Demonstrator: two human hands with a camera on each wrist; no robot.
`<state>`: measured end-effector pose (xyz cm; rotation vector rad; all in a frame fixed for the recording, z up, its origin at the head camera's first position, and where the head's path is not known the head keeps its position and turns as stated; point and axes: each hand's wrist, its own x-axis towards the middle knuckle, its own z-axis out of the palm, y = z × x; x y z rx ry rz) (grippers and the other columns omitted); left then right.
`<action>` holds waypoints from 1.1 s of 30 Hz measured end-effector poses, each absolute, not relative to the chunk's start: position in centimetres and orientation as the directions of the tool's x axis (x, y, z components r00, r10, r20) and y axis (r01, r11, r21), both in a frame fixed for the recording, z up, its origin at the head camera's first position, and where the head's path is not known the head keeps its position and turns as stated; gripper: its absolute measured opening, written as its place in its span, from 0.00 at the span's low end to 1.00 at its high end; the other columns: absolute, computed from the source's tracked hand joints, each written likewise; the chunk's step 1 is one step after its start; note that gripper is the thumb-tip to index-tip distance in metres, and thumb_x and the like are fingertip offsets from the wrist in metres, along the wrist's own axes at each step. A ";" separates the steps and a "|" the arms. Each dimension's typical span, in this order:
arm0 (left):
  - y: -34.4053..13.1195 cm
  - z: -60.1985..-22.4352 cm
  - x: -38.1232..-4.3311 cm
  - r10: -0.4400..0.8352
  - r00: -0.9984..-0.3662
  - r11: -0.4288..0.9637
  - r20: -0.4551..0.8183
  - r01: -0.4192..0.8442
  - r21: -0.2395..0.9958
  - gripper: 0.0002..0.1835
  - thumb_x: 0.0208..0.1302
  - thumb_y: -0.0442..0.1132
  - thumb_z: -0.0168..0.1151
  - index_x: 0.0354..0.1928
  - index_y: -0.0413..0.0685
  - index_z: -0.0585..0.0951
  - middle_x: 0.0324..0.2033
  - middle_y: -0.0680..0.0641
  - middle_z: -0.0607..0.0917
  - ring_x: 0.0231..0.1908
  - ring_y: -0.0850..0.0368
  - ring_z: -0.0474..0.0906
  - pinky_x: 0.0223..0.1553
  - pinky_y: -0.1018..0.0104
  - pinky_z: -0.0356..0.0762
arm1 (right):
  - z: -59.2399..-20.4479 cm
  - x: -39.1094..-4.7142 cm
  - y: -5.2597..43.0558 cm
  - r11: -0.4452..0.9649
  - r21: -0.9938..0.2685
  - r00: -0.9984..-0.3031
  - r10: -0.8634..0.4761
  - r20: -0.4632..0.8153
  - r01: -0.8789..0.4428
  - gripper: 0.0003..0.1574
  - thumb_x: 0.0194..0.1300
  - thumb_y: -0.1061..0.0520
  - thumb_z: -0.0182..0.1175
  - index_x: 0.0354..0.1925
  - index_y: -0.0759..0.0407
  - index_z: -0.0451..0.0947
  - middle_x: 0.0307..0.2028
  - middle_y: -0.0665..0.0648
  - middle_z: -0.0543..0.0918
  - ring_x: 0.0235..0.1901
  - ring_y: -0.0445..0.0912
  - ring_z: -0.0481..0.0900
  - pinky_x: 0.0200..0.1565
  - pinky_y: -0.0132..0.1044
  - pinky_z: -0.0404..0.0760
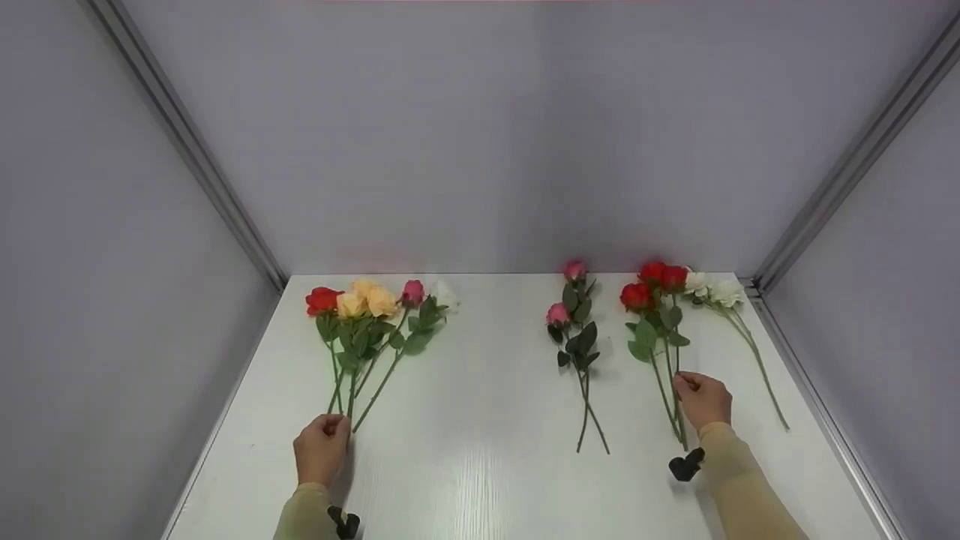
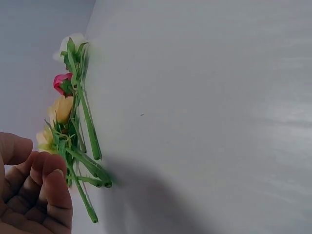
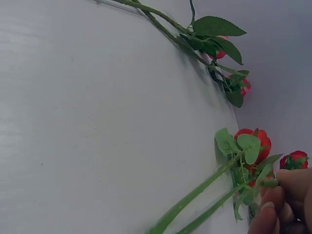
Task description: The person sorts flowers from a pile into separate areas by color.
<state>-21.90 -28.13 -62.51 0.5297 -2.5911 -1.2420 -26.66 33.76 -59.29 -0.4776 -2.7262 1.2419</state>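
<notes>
On the left of the white table lies a loose bunch: a red rose (image 1: 322, 300), several yellow roses (image 1: 365, 298), a pink rose (image 1: 412, 293) and a white flower (image 1: 445, 295). My left hand (image 1: 322, 450) is by the lower stem ends, its fingers loosely bent; the left wrist view shows a gap between thumb and fingertips, with no stem in it. My right hand (image 1: 703, 397) pinches the stem of a red rose (image 1: 673, 279) between thumb and fingers. Two more red roses (image 1: 637, 297) lie beside it, their green stems (image 3: 195, 192) crossing low down.
Two pink roses (image 1: 557, 314) with crossed stems lie between the hands. White flowers (image 1: 725, 292) are at the far right, long stems angling toward the right edge. Grey walls (image 1: 450, 150) enclose the table (image 1: 480, 420) at the back and sides.
</notes>
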 end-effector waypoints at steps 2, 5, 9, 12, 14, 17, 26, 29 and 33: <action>-28.2 -62.5 -21.8 -0.410 -0.911 0.575 0.032 -0.231 0.785 0.10 0.65 0.39 0.61 0.40 0.39 0.83 0.30 0.46 0.82 0.32 0.52 0.76 0.33 0.61 0.72 | -59.4 -26.8 33.6 0.620 -0.747 -0.951 0.305 -0.055 0.242 0.25 0.72 0.50 0.52 0.56 0.68 0.76 0.46 0.66 0.82 0.46 0.56 0.80 0.46 0.45 0.78; -28.1 -62.5 -21.7 -0.410 -0.912 0.573 0.020 -0.241 0.783 0.10 0.66 0.40 0.60 0.40 0.39 0.83 0.30 0.46 0.82 0.32 0.52 0.76 0.33 0.61 0.72 | -60.0 -26.9 33.5 0.645 -0.721 -0.955 0.285 -0.081 0.254 0.25 0.73 0.51 0.51 0.55 0.70 0.76 0.48 0.68 0.81 0.48 0.59 0.78 0.49 0.52 0.75; -28.1 -62.8 -21.6 -0.411 -0.912 0.571 0.008 -0.251 0.782 0.10 0.66 0.40 0.59 0.40 0.39 0.83 0.30 0.46 0.82 0.32 0.52 0.75 0.34 0.61 0.72 | -60.8 -26.8 33.6 0.677 -0.688 -0.958 0.269 -0.100 0.262 0.23 0.71 0.53 0.52 0.53 0.71 0.77 0.46 0.67 0.82 0.47 0.60 0.79 0.48 0.53 0.76; -28.3 -63.0 -21.5 -0.408 -0.913 0.574 0.012 -0.246 0.781 0.11 0.66 0.40 0.59 0.40 0.39 0.83 0.30 0.46 0.82 0.32 0.52 0.76 0.34 0.60 0.73 | -60.8 -26.9 33.7 0.697 -0.671 -0.960 0.266 -0.087 0.253 0.22 0.71 0.55 0.52 0.52 0.71 0.78 0.44 0.67 0.83 0.44 0.59 0.80 0.46 0.52 0.77; -28.3 -63.0 -21.6 -0.407 -0.913 0.574 0.021 -0.238 0.783 0.11 0.66 0.40 0.59 0.40 0.39 0.83 0.30 0.46 0.82 0.32 0.52 0.76 0.34 0.60 0.73 | -60.7 -27.0 33.7 0.703 -0.670 -0.960 0.274 -0.056 0.240 0.21 0.71 0.56 0.52 0.51 0.71 0.78 0.42 0.66 0.83 0.41 0.57 0.81 0.44 0.51 0.77; -28.3 -63.1 -21.6 -0.403 -0.914 0.581 0.035 -0.226 0.782 0.10 0.66 0.39 0.59 0.40 0.38 0.83 0.29 0.46 0.82 0.31 0.52 0.76 0.34 0.60 0.72 | -60.4 -27.1 33.5 0.703 -0.680 -0.959 0.285 0.002 0.208 0.20 0.71 0.56 0.52 0.51 0.69 0.79 0.40 0.65 0.83 0.37 0.54 0.81 0.41 0.48 0.77; -28.2 -63.0 -21.5 -0.403 -0.915 0.573 0.009 -0.244 0.783 0.10 0.66 0.38 0.59 0.40 0.38 0.83 0.30 0.46 0.82 0.32 0.52 0.75 0.35 0.60 0.72 | -61.2 -26.6 32.8 0.722 -0.668 -0.969 0.245 0.008 0.177 0.17 0.69 0.57 0.55 0.48 0.69 0.80 0.39 0.63 0.84 0.40 0.54 0.80 0.43 0.49 0.77; -28.2 -63.0 -21.4 -0.405 -0.914 0.575 0.001 -0.253 0.778 0.10 0.66 0.39 0.59 0.40 0.38 0.83 0.30 0.46 0.82 0.32 0.52 0.75 0.34 0.60 0.72 | -61.5 -26.1 32.9 0.717 -0.663 -0.964 0.266 -0.022 0.213 0.17 0.69 0.57 0.55 0.48 0.68 0.80 0.40 0.64 0.83 0.41 0.55 0.80 0.43 0.50 0.77; -28.2 -63.1 -21.4 -0.416 -0.910 0.572 0.003 -0.259 0.778 0.10 0.66 0.39 0.60 0.40 0.39 0.83 0.30 0.46 0.82 0.32 0.53 0.75 0.34 0.60 0.72 | -61.4 -25.5 33.2 0.713 -0.657 -0.956 0.291 -0.040 0.245 0.17 0.68 0.57 0.54 0.48 0.68 0.79 0.41 0.66 0.83 0.42 0.58 0.80 0.43 0.52 0.77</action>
